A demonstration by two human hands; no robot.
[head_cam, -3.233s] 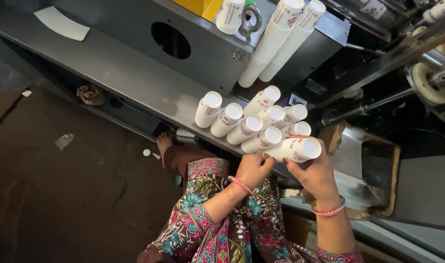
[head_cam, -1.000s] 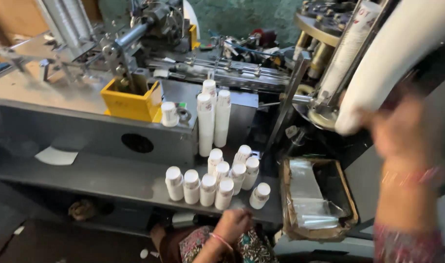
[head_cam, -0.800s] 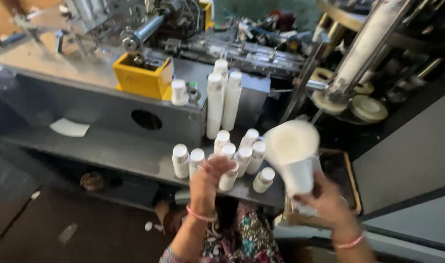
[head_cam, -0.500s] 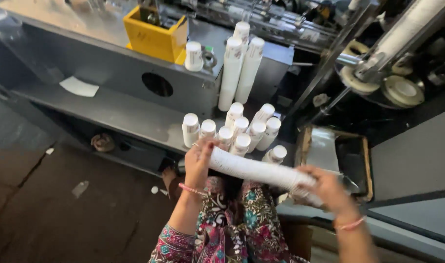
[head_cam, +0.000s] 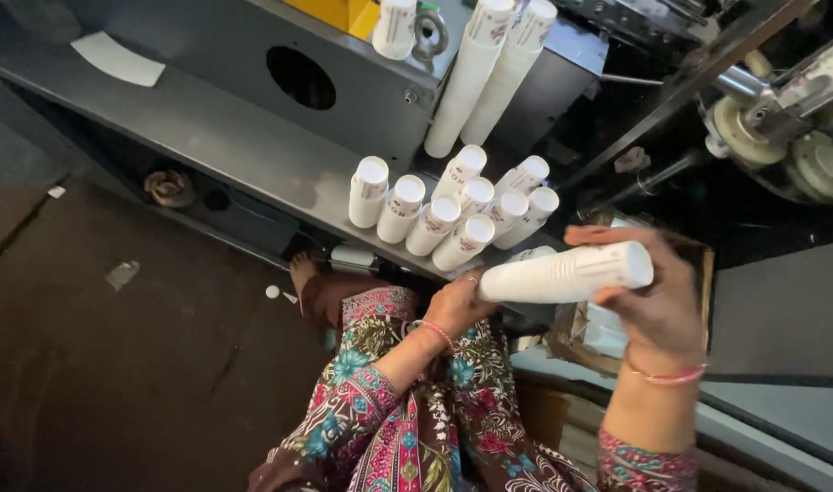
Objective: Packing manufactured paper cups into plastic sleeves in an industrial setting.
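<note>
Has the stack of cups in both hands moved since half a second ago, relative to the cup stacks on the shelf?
Yes. The held cup stack has risen at its right-hand end, now lying nearly level just right of the shelf stacks.

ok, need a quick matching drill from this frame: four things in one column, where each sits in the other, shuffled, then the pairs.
Things:
1. cup stack
2. paper slip
3. short stacks
4. yellow box

Places:
A. standing in a cluster on the grey shelf
B. at the top edge, on the machine
C. held sideways between left hand and right hand
D. lying flat at the shelf's far left

Pairs: 1-C, 2-D, 3-A, 4-B
</note>
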